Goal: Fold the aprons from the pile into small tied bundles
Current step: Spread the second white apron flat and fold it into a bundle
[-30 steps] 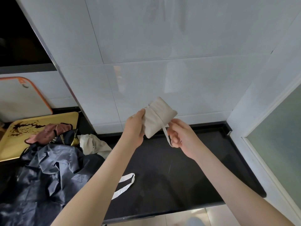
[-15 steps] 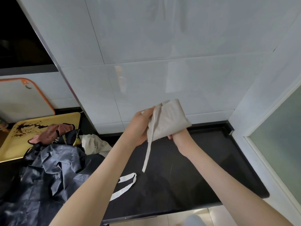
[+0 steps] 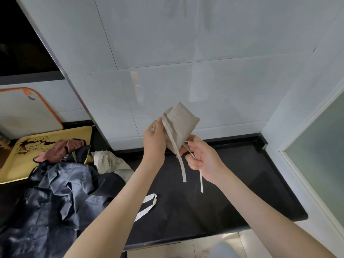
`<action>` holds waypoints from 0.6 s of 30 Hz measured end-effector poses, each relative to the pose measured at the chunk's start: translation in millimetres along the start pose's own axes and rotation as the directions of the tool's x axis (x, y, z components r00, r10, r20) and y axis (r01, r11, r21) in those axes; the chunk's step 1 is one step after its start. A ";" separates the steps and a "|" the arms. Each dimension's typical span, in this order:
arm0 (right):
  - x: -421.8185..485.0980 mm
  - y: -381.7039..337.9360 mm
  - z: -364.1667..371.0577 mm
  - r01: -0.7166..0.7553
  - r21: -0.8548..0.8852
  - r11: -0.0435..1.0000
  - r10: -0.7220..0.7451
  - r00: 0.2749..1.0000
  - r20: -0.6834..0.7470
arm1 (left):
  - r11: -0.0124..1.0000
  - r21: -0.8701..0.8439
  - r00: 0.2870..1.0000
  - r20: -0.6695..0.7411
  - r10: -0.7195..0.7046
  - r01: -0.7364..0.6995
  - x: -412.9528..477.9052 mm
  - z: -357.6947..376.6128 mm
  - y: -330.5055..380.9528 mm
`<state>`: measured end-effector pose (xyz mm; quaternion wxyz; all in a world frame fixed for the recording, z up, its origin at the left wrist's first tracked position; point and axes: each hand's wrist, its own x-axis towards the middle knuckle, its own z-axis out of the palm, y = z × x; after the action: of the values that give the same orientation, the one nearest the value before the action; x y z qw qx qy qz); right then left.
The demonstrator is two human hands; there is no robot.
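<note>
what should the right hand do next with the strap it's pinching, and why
Probably cross the thin strap over the loose strap and start a knot. The left hand holds the folded bundle above the counter, the right hand pinches the thin strap, the loose strap hangs free after a wrap across the bundle, and no knot shows yet.

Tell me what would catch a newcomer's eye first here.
Midair at centre, the left hand grips a folded beige bundle in front of the white tiles, while the right hand pinches its thin strap just below. At lower left, a crumpled dark apron pile spills over the black counter.
</note>
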<state>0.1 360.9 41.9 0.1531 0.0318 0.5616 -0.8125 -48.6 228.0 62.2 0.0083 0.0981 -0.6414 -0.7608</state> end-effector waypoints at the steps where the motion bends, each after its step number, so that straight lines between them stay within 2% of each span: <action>1: -1.4 0.3 -1.3 0.004 -0.045 0.999 -0.002 1.000 0.030 | 1.000 -0.001 1.000 0.001 0.006 -0.006 -0.3 -0.8 -3.1; 3: -3.9 0.1 -1.3 -0.020 -0.160 0.987 0.031 0.997 0.068 | 1.000 0.018 1.000 0.011 0.009 -0.009 -1.6 0.1 -8.4; 7: -4.4 2.6 1.7 -0.047 -0.424 0.904 0.062 0.998 0.022 | 0.998 -0.021 0.998 -0.042 -0.052 0.051 -2.9 1.1 -16.8; 11: -3.3 9.2 -14.3 -0.032 -0.355 0.934 0.046 0.999 0.030 | 0.957 -0.215 0.972 -0.086 -0.219 0.196 -2.0 -11.5 -28.1; 15: 1.1 10.8 -33.6 -0.007 -0.483 0.876 0.024 0.999 0.030 | 0.914 -0.257 0.932 -0.100 -0.348 0.313 -9.0 -20.1 -40.3; 18: 0.8 15.1 -36.6 0.003 -0.568 0.823 0.006 1.000 0.015 | 0.837 -0.344 0.876 -0.076 -0.476 0.425 -18.9 -21.2 -51.3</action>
<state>-0.8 389.6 14.7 0.1606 -0.0213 0.7765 -0.6089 -20.8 219.0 11.2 -0.1050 0.3041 -0.4669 -0.8237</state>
